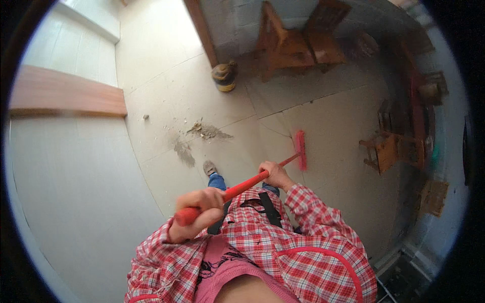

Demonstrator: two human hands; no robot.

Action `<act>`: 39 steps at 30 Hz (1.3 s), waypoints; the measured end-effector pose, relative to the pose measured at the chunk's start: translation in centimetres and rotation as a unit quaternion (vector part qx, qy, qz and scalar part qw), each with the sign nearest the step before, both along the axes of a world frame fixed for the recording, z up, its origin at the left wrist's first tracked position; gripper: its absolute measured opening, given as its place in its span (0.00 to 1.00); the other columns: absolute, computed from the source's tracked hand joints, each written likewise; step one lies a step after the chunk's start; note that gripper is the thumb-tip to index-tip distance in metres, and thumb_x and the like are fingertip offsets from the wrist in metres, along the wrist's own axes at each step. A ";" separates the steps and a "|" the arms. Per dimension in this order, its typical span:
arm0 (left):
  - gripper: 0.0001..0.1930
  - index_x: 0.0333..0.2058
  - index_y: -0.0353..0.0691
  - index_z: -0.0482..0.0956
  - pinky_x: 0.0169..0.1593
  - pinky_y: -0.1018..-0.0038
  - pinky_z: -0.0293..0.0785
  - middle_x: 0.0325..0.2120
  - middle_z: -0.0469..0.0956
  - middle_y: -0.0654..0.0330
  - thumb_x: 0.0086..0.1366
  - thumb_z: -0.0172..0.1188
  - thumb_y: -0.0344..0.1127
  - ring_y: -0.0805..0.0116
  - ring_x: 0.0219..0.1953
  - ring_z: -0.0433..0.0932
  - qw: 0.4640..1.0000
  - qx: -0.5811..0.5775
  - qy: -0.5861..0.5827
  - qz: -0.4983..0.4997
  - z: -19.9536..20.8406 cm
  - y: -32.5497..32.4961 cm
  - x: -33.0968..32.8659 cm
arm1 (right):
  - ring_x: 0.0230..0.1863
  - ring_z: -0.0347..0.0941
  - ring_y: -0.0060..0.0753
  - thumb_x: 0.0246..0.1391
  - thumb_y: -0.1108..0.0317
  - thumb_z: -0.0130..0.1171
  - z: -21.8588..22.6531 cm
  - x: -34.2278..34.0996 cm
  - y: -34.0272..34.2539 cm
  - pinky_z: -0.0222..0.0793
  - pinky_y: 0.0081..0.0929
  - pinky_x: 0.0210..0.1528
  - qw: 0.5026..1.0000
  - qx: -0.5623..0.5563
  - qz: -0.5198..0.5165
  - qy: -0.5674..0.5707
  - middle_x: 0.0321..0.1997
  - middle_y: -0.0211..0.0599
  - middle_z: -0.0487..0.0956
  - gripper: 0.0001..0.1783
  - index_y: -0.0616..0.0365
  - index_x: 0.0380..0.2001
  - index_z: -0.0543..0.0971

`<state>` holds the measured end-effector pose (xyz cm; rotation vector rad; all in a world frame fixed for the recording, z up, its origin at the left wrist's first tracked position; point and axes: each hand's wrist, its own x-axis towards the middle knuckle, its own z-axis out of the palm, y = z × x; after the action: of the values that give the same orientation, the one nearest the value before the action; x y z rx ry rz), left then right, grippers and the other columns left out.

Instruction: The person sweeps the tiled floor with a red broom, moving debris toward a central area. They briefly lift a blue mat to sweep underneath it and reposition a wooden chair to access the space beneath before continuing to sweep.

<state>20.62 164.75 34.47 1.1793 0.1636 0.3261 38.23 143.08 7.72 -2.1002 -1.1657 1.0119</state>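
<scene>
Grasping a red broom [247, 185] slantwise before a checked shirt [310, 267], the left hand [199, 214] wraps around the handle's [235, 192] top end, and the right hand [276, 175] closes on it lower down; the broom's pinkish-red head [301, 150] is down at the pale tiled floor [338, 121], right of scattered grey debris [206, 132]; wooden chairs [294, 49] stand farther off.

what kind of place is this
Perhaps a room in a home, though I can't be sure: wooden chairs by the walls, a pale tiled floor and a red broom suggest that.
</scene>
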 end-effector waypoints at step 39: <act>0.16 0.19 0.49 0.61 0.37 0.71 0.66 0.10 0.68 0.70 0.59 0.59 0.37 0.77 0.12 0.67 0.910 0.289 -0.087 0.284 10.5 24.8 -18.4 | 0.34 0.76 0.50 0.40 0.56 0.65 9.7 -15.1 44.4 0.72 0.45 0.34 0.965 0.153 0.212 -0.005 0.27 0.43 0.78 0.14 0.54 0.23 0.77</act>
<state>2.25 189.58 44.97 1.6688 0.2644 1.0455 23.18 187.45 17.43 -1.6520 -1.7044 0.9264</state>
